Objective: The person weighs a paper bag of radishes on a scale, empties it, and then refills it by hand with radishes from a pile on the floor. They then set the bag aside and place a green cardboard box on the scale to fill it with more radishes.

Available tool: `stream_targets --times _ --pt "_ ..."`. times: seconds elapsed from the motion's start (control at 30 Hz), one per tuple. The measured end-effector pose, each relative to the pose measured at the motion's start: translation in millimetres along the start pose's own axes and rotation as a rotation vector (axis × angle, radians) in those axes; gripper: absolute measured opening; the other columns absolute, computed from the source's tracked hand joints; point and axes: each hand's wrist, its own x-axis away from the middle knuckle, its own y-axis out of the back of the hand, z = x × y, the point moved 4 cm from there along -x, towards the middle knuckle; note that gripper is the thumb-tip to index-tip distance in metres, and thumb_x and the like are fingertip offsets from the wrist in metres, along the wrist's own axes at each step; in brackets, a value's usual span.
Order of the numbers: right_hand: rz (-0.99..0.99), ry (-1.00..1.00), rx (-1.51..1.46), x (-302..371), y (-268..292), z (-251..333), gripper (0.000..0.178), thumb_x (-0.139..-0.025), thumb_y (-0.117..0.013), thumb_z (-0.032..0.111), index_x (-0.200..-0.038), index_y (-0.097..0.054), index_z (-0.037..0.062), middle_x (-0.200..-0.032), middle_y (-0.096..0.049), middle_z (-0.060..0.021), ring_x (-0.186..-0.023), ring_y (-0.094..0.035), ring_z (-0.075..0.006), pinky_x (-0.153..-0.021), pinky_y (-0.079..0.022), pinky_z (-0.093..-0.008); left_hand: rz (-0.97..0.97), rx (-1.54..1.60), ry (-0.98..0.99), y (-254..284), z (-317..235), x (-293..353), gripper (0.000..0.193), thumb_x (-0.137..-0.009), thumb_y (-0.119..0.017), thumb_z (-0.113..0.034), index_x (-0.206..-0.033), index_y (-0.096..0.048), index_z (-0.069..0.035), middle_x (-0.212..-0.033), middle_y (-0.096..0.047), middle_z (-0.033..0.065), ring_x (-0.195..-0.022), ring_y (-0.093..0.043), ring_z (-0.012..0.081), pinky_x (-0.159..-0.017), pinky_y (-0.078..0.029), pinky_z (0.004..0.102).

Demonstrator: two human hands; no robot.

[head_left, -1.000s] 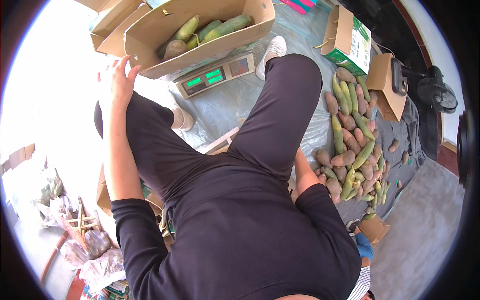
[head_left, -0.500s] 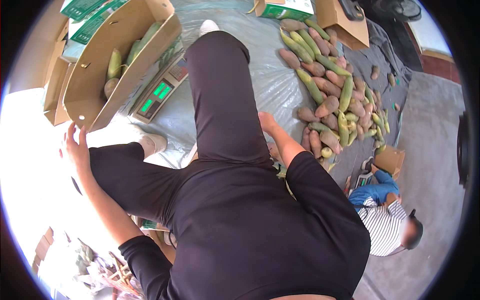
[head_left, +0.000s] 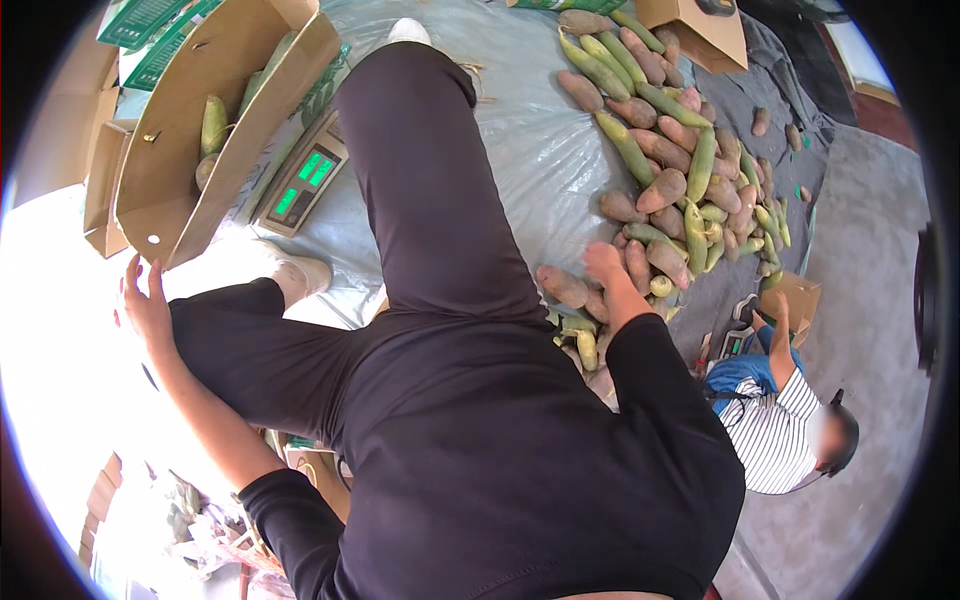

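Note:
My left hand (head_left: 147, 305) is at the near corner of an open brown carton (head_left: 188, 222), fingers apart and the tips at its bottom edge; whether they press on it I cannot tell. In the carton lie a green radish (head_left: 214, 126) and other long vegetables. The carton rests over a scale (head_left: 296, 190) with lit green displays. My right hand (head_left: 602, 262) is over the near left edge of a pile of long green and reddish-brown root vegetables (head_left: 663, 190). Its fingers look curled together, with nothing visible in them. A reddish-brown root (head_left: 562, 287) lies just beside it.
Pale plastic sheeting (head_left: 520, 150) covers the floor ahead of my knee. Green-and-white cartons (head_left: 160, 55) stand at far left, a brown carton (head_left: 700, 35) at far right. A person in a striped shirt (head_left: 770, 440) sits at right beside another scale. Bagged goods (head_left: 205, 535) lie at lower left.
My right hand has moved right, from beside my thigh to the pile's edge. My left hand stays by the carton corner. The view has shifted slightly. The other person's arm is now raised.

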Motion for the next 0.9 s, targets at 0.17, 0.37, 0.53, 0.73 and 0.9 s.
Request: stream_targets --times 0.17,0.37,0.53,0.73,0.9 --pt "-0.281 -0.311 -0.513 6 37 -121 0.026 -0.083 -0.054 0.039 -0.074 -0.062 0.0157 -0.083 -0.062 -0.0063 -0.071 -0.059 -0.0252 -0.054 -0.042 -0.0474 -0.032 0.280 0.004 -21 8 6 0.038 -0.085 -0.060 -0.030 -0.117 -0.057 -0.010 -0.108 -0.059 0.0159 -0.105 -0.056 0.0279 -0.089 -0.041 0.0399" --pt "0.204 -0.606 -0.931 26 -6 38 0.059 -0.084 -0.031 0.067 -0.102 -0.058 0.0178 -0.107 -0.060 -0.0050 -0.088 -0.056 -0.0274 -0.062 -0.044 -0.0480 -0.024 -0.204 0.082 79 6 26 0.036 -0.085 -0.060 -0.032 -0.116 -0.058 -0.014 -0.110 -0.060 0.0102 -0.107 -0.055 0.0261 -0.096 -0.033 0.0438" --pt "0.134 -0.169 -0.043 35 -35 -108 0.043 -0.080 -0.053 0.053 -0.100 -0.061 0.0164 -0.103 -0.063 -0.0087 -0.084 -0.062 -0.0272 -0.067 -0.047 -0.0446 -0.012 0.259 -0.046 -50 9 -8 0.039 -0.085 -0.061 -0.032 -0.118 -0.057 -0.012 -0.110 -0.061 0.0131 -0.105 -0.057 0.0281 -0.091 -0.039 0.0409" --pt "0.177 -0.116 0.044 93 -17 106 0.059 -0.069 -0.071 0.031 -0.117 -0.055 0.0032 -0.109 -0.062 -0.0158 -0.103 -0.059 -0.0266 -0.089 -0.046 -0.0339 0.028 0.062 -0.003 -1 29 1 0.040 -0.087 -0.058 -0.036 -0.120 -0.057 -0.013 -0.113 -0.060 0.0120 -0.106 -0.057 0.0283 -0.093 -0.039 0.0408" --pt "-0.029 -0.275 -0.060 92 9 28 0.049 -0.070 -0.072 0.024 -0.111 -0.058 0.0030 -0.105 -0.063 -0.0153 -0.099 -0.060 -0.0276 -0.085 -0.047 -0.0339 0.047 0.074 -0.017 -13 19 -6 0.043 -0.087 -0.057 -0.040 -0.120 -0.057 -0.013 -0.114 -0.060 0.0139 -0.106 -0.057 0.0281 -0.091 -0.041 0.0404"
